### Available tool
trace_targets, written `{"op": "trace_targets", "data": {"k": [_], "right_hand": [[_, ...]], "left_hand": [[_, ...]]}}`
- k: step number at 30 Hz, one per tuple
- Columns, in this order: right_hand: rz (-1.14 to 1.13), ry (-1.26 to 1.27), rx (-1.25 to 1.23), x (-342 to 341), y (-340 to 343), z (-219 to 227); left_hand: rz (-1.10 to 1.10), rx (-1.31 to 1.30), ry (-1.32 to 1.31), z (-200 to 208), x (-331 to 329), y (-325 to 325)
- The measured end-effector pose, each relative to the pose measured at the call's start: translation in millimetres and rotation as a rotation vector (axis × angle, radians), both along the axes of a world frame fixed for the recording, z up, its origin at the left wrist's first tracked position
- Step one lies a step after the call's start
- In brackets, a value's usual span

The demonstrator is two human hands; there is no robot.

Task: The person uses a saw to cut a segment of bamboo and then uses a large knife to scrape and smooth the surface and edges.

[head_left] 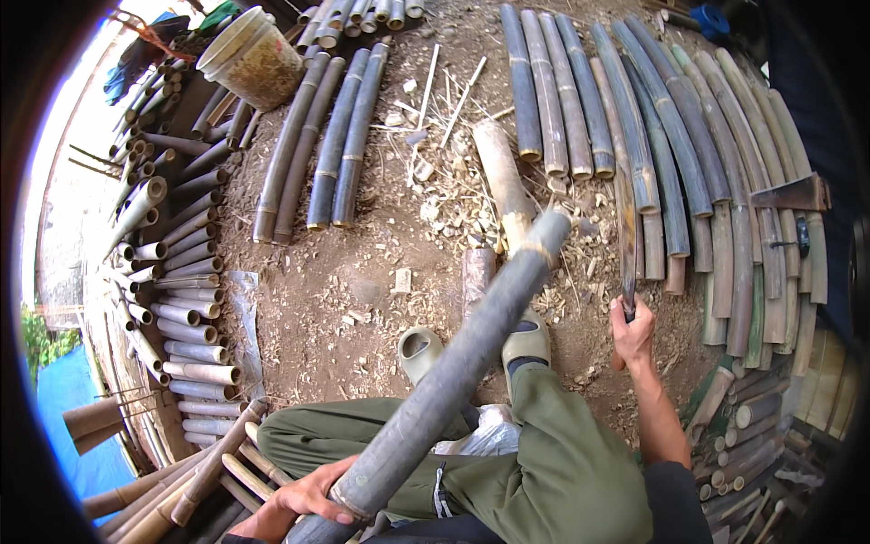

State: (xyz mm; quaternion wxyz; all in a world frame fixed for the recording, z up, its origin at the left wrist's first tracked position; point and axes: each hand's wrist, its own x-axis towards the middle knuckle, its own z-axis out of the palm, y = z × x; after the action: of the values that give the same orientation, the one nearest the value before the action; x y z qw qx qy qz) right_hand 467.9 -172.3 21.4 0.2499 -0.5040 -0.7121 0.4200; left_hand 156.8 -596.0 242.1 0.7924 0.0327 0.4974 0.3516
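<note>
A thick dark grey bamboo pole slants from the lower left up across my lap. My left hand is closed around its near part. The pole's far end lies over or just above a pale log on the ground, whose near end looks chipped; whether they touch I cannot tell. My right hand grips the handle of a long-bladed knife, out to the right of my knee. Its narrow, brown-stained blade points away from me, apart from the pole.
Cut bamboo poles lie in rows at far right, more poles at far left. Stacked bamboo lines the left side. A dirty bucket stands at the back left. Wood chips litter the dirt. A wedge-shaped metal blade lies at right.
</note>
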Motion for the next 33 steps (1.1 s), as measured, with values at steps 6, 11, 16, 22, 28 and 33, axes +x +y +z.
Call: {"op": "trace_targets", "data": {"k": [6, 11, 16, 22, 28, 33], "right_hand": [[0.253, 0.028, 0.046, -55, -25, 37], [0.49, 0.079, 0.134, -117, -67, 67], [0.849, 0.16, 0.331, -159, -88, 75], [1.155, -0.067, 0.417, -180, -119, 64], [1.168, 0.028, 0.567, -211, -123, 54], [1.179, 0.127, 0.642, -212, -133, 47]], "left_hand": [[0.575, 0.245, 0.049, -25, 30, 59], [0.506, 0.336, 0.908, -109, 6, 102], [0.723, 0.162, 0.364, -126, 11, 89], [1.04, 0.187, -0.115, -133, 47, 65], [1.036, 0.024, 0.031, -134, 51, 79], [1.095, 0.001, -0.103, -137, 45, 70]]}}
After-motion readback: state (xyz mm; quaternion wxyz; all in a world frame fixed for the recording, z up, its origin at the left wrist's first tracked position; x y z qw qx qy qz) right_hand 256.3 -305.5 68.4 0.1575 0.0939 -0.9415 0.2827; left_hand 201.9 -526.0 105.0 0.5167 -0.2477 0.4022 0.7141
